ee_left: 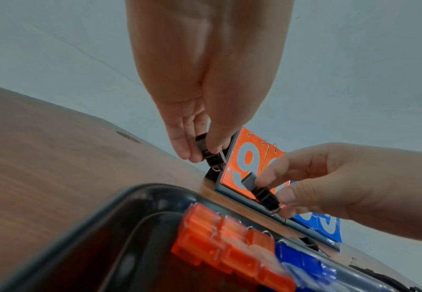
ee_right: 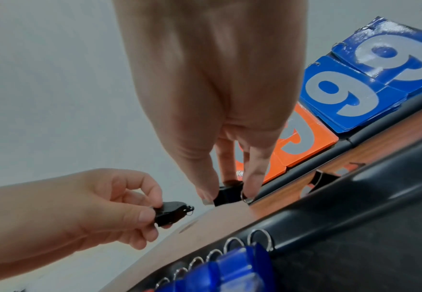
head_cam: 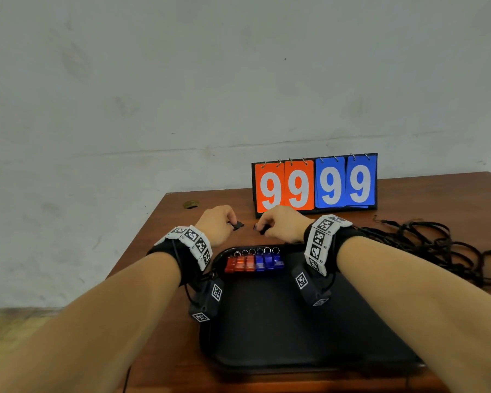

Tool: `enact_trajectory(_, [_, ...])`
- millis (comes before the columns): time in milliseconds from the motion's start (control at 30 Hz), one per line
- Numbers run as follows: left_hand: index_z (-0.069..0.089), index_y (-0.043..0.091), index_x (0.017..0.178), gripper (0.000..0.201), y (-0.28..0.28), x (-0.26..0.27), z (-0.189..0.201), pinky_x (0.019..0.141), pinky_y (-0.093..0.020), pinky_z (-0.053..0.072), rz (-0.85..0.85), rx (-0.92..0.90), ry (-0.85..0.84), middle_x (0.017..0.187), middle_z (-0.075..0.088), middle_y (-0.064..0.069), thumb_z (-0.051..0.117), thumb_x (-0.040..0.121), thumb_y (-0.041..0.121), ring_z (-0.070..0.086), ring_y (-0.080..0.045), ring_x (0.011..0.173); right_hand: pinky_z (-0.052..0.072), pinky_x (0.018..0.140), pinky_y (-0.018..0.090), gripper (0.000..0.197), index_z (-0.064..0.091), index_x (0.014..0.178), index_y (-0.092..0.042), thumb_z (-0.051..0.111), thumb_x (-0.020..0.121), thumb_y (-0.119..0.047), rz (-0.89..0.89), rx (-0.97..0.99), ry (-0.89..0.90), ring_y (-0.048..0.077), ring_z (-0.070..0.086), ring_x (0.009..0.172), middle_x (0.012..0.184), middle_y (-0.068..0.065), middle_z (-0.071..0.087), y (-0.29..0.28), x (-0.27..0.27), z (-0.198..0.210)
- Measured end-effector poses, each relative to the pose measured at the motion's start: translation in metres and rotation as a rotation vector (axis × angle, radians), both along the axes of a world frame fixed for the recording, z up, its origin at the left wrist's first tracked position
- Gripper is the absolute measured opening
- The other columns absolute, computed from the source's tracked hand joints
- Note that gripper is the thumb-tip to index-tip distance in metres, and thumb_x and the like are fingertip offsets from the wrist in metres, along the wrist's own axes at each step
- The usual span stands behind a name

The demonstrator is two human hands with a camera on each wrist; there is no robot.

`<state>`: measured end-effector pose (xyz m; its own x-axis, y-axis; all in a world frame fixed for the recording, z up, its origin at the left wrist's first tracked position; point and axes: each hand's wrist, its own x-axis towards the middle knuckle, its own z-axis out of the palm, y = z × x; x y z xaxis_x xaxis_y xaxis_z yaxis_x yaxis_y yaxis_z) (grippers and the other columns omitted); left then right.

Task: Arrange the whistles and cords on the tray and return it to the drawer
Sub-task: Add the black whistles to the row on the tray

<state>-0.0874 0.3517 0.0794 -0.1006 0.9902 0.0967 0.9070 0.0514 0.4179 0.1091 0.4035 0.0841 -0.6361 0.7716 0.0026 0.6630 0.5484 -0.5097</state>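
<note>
Soft, even, rather dim light all round, faint shadows only, a pale sheen on the black tray (head_cam: 352,361) rim below the grip, the whistles (ee_left: 227,254) nearest the wrist lenses smeared out of focus, and wide-angle bending stretching forearms and surface (head_cam: 167,279) edges outward.

Bare tray (head_cam: 295,330) floor lies open; scoreboard (head_cam: 315,184) blocks behind, cords (head_cam: 437,245) crowd right

i see the tray (head_cam: 295,336) on the tabletop (head_cam: 159,251), whistles (head_cam: 254,262) along its far edge, scoreboard (head_cam: 315,185) behind, cords (head_cam: 437,245) right.
</note>
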Motion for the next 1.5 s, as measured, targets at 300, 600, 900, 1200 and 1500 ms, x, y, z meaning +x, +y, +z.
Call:
enact_trajectory(300, [0.059,0.021,0.109,0.016,-0.039,0.019,0.035,0.080,-0.028,0.050,-0.020,0.010,-0.082,0.106,0.067,-0.003,0.056,0.096,0.013,0.067,-0.019,0.095,0.049,0.067,0.019,0.013,0.059,0.090,-0.015,0.064,0.087,-0.004,-0.092,0.058,0.183,0.014,0.060,0.085,0.097,-0.001,0.062,-0.047,0.032,0.033])
enact_trajectory(600, [0.066,0.014,0.111,0.019,-0.065,0.076,0.060,0.089,-0.037,0.056,-0.067,0.056,-0.073,0.107,0.069,-0.005,0.061,0.092,0.010,0.069,-0.019,0.093,0.049,0.052,0.016,0.038,0.057,0.117,-0.019,0.063,0.085,0.001,-0.161,0.003,0.231,0.013,0.062,0.063,0.079,-0.003,0.055,-0.086,0.079,0.060])
enact_trajectory(900, [0.071,0.021,0.090,0.011,-0.066,0.109,0.061,0.094,-0.038,0.055,-0.150,0.019,-0.053,0.106,0.069,-0.002,0.064,0.091,0.013,0.067,-0.016,0.095,0.044,0.064,0.018,0.034,0.063,0.112,-0.017,0.075,0.080,-0.014,-0.202,0.086,0.196,0.012,0.057,0.080,0.086,-0.007,0.055,-0.092,0.109,0.062])
enact_trajectory(1200, [0.072,0.016,0.111,0.026,-0.049,0.116,0.045,0.090,-0.034,0.058,-0.173,-0.082,-0.011,0.117,0.066,-0.004,0.056,0.094,0.005,0.068,-0.016,0.095,0.061,0.067,0.027,0.032,0.062,0.101,-0.010,0.074,0.076,0.004,-0.226,-0.111,0.284,0.022,0.071,0.079,0.103,0.010,0.061,-0.077,0.110,0.043])
enact_trajectory(1500, [0.065,0.016,0.119,0.030,-0.033,0.109,0.026,0.096,-0.029,0.051,-0.156,-0.020,0.000,0.121,0.064,-0.002,0.068,0.089,0.013,0.063,-0.015,0.108,0.060,0.063,0.024,0.029,0.061,0.103,-0.006,0.074,0.079,0.003,-0.265,-0.245,0.359,0.023,0.073,0.072,0.090,0.016,0.069,-0.053,0.100,0.018])
